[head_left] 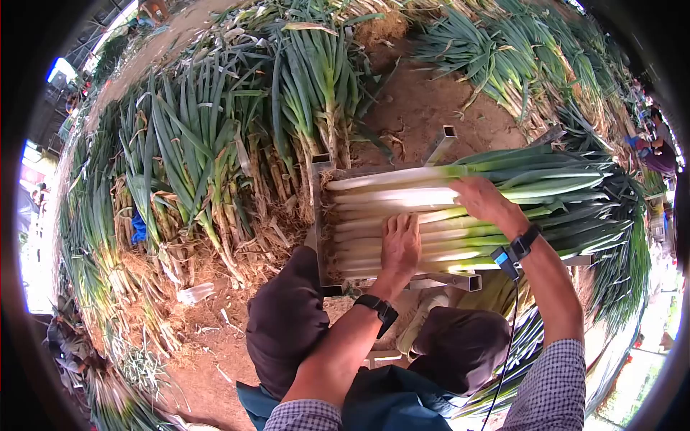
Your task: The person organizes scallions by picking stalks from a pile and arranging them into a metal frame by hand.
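Note:
A row of long green onions [366, 223] lies across a metal frame [316, 215], white shafts side by side, roots toward the frame's left end plate and green leaves to the right. My left hand [401, 244] rests on the white shafts with its fingers stretched out flat, gripping nothing. Further right, my right hand [483, 200] lies on the upper stalks where white turns to green. Its fingers point left and bend slightly, apart from one another; no stalk is visibly enclosed by them. Both wrists wear dark bands.
Bundles of untrimmed green onions [194, 158] stand and lean on the soil at the left. Another heap [517, 65] lies at the upper right. A metal post [440, 144] sticks out behind the frame. My knees [287, 316] are at its near side, and a cable [509, 345] hangs from my right wrist.

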Tool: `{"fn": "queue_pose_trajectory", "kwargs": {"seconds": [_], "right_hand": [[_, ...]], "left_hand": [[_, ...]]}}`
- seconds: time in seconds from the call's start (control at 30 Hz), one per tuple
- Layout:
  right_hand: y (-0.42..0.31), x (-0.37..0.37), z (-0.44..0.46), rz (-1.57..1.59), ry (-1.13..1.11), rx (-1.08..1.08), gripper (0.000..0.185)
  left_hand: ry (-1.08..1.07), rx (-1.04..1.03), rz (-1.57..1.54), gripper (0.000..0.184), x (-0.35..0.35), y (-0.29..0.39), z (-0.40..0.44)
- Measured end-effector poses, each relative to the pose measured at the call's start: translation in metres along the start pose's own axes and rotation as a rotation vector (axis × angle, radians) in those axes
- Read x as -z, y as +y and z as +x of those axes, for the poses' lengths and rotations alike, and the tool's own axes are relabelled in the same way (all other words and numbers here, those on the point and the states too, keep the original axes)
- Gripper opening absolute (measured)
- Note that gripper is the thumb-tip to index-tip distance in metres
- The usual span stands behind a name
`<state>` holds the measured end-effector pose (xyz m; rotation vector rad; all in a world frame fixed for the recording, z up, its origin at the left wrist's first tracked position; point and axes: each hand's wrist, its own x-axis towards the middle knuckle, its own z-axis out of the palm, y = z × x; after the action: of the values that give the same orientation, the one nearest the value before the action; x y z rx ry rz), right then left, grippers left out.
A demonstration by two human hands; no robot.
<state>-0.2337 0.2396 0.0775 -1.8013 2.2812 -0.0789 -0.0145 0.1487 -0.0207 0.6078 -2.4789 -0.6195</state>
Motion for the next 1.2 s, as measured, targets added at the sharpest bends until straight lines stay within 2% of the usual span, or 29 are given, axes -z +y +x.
{"fn": "queue_pose_trajectory", "kwargs": {"seconds": [0.13,0.23,0.27,0.37,0.4,0.5,0.6,0.7,0.8,0.9,1.0,1.1,1.13,1.2], "right_hand": [[0.000,-0.004,0.004,-0.084,0.156,0.196,0.029],[0.013,-0.024,-0.002,0.033,0.078,0.124,0.031],[0.018,-0.033,-0.007,0.020,0.194,0.090,0.035],[0.013,-0.006,-0.006,0.028,-0.160,-0.178,0.039],[0.031,-0.026,-0.015,0.020,0.028,-0.053,0.042],[0.015,0.011,-0.025,-0.019,0.044,-0.082,0.039],[0.023,0.038,-0.036,0.049,0.127,0.000,0.036],[0.029,0.046,-0.039,0.062,0.070,-0.073,0.035],[0.025,0.029,-0.023,0.117,-0.097,-0.067,0.036],[0.035,-0.034,-0.002,0.106,-0.042,-0.022,0.038],[0.033,-0.023,-0.003,0.152,-0.104,-0.078,0.040],[0.030,-0.005,-0.026,0.043,0.089,-0.057,0.042],[0.031,-0.007,-0.033,-0.066,0.253,-0.016,0.040],[0.030,-0.001,-0.043,-0.171,0.272,-0.030,0.037]], "left_hand": [[-0.034,0.011,0.019,0.035,-0.001,0.003,-0.001],[0.011,0.003,-0.062,0.033,0.000,0.003,0.001],[0.027,-0.016,-0.054,0.032,0.000,0.002,0.001],[0.002,0.000,-0.023,0.033,-0.001,0.003,0.001],[-0.017,-0.004,-0.014,0.034,-0.002,0.005,-0.001],[-0.022,-0.007,0.020,0.036,0.002,0.001,0.000],[0.037,-0.017,-0.015,0.038,0.001,0.005,0.002],[-0.029,0.007,-0.013,0.039,0.003,0.006,0.001],[-0.023,-0.012,-0.040,0.040,0.002,0.004,0.001],[-0.023,-0.012,-0.036,0.035,-0.007,0.001,-0.004],[-0.021,-0.031,-0.038,0.035,-0.002,0.004,0.002],[-0.012,-0.032,-0.049,0.035,0.001,0.006,0.003],[-0.001,-0.035,-0.049,0.035,-0.001,0.005,0.002],[0.007,-0.033,-0.040,0.035,-0.002,0.003,0.000]]}}
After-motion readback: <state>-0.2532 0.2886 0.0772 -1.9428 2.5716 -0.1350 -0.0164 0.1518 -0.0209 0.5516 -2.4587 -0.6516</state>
